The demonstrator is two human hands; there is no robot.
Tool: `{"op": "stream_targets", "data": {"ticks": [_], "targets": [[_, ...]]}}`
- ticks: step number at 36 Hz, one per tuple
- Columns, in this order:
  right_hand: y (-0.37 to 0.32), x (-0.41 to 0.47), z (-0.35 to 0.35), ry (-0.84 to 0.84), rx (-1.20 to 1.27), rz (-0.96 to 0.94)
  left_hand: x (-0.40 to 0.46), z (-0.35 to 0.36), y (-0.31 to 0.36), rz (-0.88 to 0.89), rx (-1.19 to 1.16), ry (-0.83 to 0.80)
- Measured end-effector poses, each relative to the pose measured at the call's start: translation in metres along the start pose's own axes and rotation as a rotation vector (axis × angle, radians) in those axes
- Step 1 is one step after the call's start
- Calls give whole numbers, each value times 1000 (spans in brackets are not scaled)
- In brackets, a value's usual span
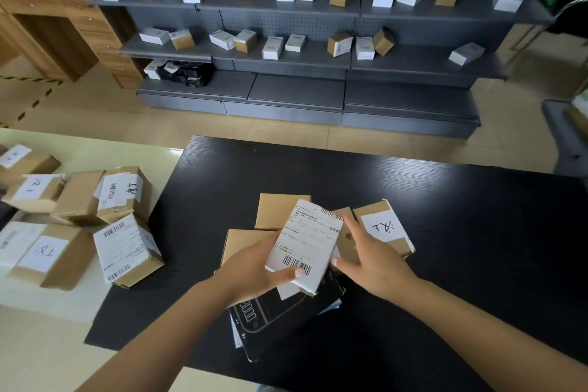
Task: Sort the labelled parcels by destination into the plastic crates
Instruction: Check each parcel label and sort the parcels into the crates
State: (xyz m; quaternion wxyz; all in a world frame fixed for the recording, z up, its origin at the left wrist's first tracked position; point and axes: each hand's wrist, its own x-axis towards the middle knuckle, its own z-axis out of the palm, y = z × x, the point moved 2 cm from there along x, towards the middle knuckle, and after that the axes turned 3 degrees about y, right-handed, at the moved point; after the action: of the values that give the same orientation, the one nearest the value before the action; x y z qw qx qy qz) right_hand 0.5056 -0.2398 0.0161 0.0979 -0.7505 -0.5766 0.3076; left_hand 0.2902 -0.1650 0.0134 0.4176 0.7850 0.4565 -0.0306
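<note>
Both forearms are reaching in from six o'clock, converging. The left hand (254, 267) is curling its fingers (294, 273) in a grip. The right hand (370, 259) is lying flat at three o'clock, fingers spread.

Parcels (385, 229) crowding hands; bare black table (477, 232) rightward

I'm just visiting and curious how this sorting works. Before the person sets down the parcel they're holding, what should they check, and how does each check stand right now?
1. Parcel secured: ok. The left hand grips the white-labelled parcel from below, thumb on its label.
2. Label facing up: ok, barcode and print show.
3. Destination readable: cannot tell, the print is too small here.
4. Right hand free: ok, its open fingers touch the parcel's right edge and hold nothing.
5. Crate within reach: not ok, no plastic crate is in view; only the black table and the parcel pile on the left.
6. Remaining parcels stable: ok, the handwritten-label box lies flat on the table.
</note>
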Motion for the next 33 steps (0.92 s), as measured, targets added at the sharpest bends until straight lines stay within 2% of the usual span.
{"op": "stream_targets", "data": {"ticks": [3,9,15,20,25,33], "targets": [[-2,-2,3,-41,70,-6,-6,1,4,0,8,26],[-12,3,-6,-20,93,-79,-19,0,12,-15,23,138],[-42,8,-17,52,129,-259,-47,-10,18,-58,-15,360],[-86,1,-26,82,160,-442,-79,-25,12,-54,-128,582],[-143,-16,-26,-10,216,-584,-123,-46,1,-63,-118,761],[-245,-47,4,-21,207,-789,-215,-75,-47,-175,-24,892]]}}
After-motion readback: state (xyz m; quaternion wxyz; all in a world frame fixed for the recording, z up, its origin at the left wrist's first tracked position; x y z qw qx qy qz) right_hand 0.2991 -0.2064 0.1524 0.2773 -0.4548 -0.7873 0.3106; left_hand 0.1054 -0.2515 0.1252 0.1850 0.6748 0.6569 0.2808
